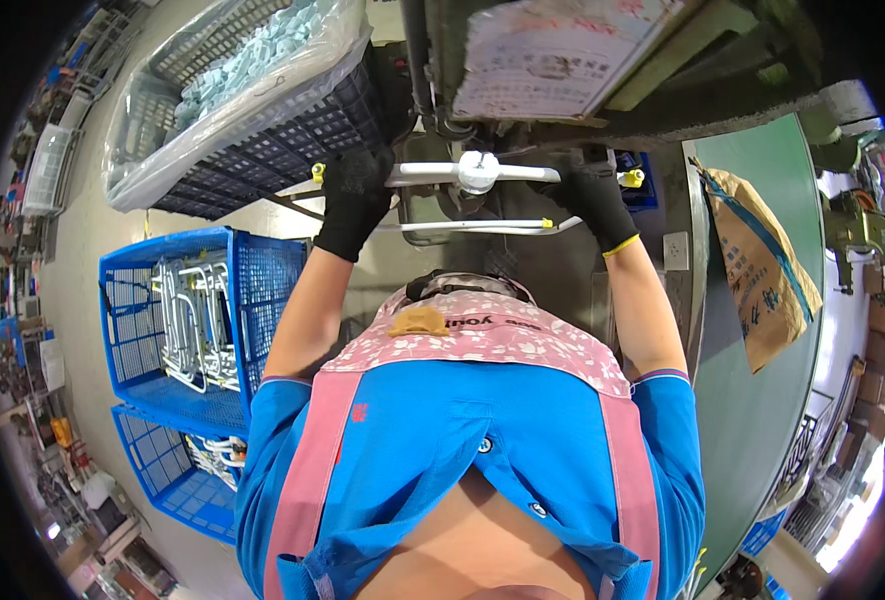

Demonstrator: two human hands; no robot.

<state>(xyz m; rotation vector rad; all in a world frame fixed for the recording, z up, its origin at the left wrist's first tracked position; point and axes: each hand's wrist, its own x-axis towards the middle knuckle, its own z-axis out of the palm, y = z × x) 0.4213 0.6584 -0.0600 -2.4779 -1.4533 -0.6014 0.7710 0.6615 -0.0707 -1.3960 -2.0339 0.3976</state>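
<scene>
A white tubular frame spans from side to side in front of me, below the machine. My left hand, in a black glove, is wrapped round its left part. On the right part, my gloved right hand is closed too, with a yellow cuff edge at the wrist. Between the hands a round white piece sits at the bar's middle. Yellow end pieces show just outside each hand. A second, lower white bar with a yellow tip runs nearer to me. The gloves hide the frame's gripped stretches.
Dark machine parts with a worn paper sheet overhang the hands. At upper left stands a black crate of pale blue pieces. Blue crates with white bent tubes are at left. A green tabletop at right bears a brown sack.
</scene>
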